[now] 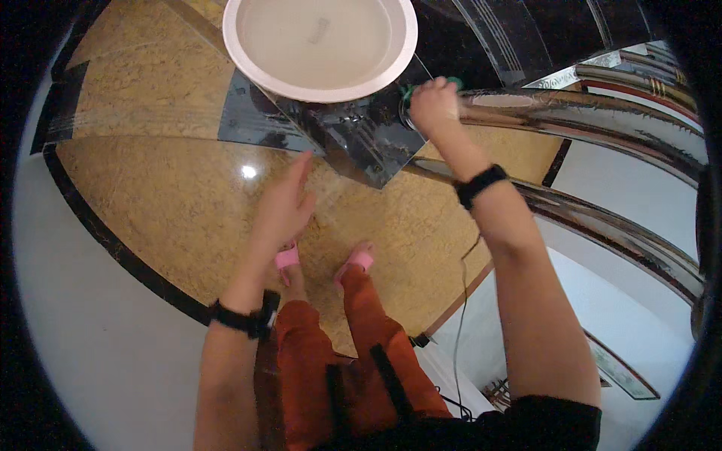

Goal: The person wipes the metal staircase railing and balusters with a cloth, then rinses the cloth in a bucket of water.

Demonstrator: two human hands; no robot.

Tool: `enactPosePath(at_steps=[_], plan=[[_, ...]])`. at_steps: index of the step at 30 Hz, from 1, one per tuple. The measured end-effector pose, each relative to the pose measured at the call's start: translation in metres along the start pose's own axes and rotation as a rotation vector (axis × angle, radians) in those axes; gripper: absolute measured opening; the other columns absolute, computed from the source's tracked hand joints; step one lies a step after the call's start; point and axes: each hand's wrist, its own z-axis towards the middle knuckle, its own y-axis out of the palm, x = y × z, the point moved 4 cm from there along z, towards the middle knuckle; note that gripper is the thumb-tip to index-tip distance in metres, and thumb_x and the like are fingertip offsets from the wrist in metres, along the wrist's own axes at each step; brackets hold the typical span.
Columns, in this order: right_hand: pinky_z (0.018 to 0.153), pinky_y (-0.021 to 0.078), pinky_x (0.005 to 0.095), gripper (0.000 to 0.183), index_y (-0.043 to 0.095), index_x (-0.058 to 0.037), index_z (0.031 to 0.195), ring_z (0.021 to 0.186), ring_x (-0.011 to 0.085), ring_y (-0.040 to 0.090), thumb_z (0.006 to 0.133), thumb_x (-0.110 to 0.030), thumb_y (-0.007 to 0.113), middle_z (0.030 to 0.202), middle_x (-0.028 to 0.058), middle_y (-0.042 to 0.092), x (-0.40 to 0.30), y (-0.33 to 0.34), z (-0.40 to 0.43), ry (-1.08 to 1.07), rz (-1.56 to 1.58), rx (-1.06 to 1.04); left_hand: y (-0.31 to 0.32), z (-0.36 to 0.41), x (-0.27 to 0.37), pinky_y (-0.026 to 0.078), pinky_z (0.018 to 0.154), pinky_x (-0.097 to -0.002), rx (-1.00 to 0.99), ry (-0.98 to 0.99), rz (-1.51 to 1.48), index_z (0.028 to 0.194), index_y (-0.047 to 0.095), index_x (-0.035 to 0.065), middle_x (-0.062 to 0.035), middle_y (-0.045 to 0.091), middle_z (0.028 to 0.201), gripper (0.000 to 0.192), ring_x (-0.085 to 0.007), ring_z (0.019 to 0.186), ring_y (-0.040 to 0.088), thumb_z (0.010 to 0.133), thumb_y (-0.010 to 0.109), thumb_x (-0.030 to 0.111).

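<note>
My right hand (434,107) is closed over a green cloth or pad (454,83), mostly hidden under the fingers. It presses at the end of a shiny metal handrail (507,107), beside a round metal collar (405,113). My left hand (285,206), slightly blurred, hangs over the floor with thumb apart from the fingers and nothing in it. Ahead of both hands, a pale pink plastic basin (321,96) holds cloudy water (304,51). It stands at the edge of the dark stone steps (361,132), which look wet in places.
A second metal rail (592,220) curves below the first on the right. Glossy yellow-brown floor tiles (158,197) surround my feet in pink slippers (361,258). A thin cable (463,304) dangles beside my right arm. A white wall (101,315) bounds the left.
</note>
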Motion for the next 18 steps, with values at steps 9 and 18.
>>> enactPosePath(at_steps=[9, 18], plan=[[0.066, 0.0420, 0.0292, 0.021, 0.052, -0.0013, 0.096, 0.077, 0.0177, 0.053, 0.077, -0.009, 0.047, 0.088, 0.0099, 0.056, 0.012, 0.115, -0.143, 0.851, 1.953, -0.198, 0.013, 0.106, 0.115, 0.045, 0.068, -0.0308, -0.068, 0.380, -0.064, 0.117, 0.035, 0.0074, -0.0151, 0.052, 0.099, 0.057, -0.0249, 0.086, 0.054, 0.066, 0.060, 0.013], [0.088, 0.0317, 0.0379, 0.042, 0.038, -0.0060, 0.113, 0.100, 0.0232, 0.042, 0.083, -0.036, 0.034, 0.108, 0.0092, 0.045, 0.140, -0.034, -0.104, 0.250, 2.690, 0.937, 0.097, 0.136, 0.177, 0.022, 0.095, -0.0329, -0.137, 0.733, -0.467, 0.126, 0.015, 0.0023, -0.0196, 0.029, 0.124, 0.082, -0.0297, 0.116, 0.027, 0.063, 0.064, 0.020]])
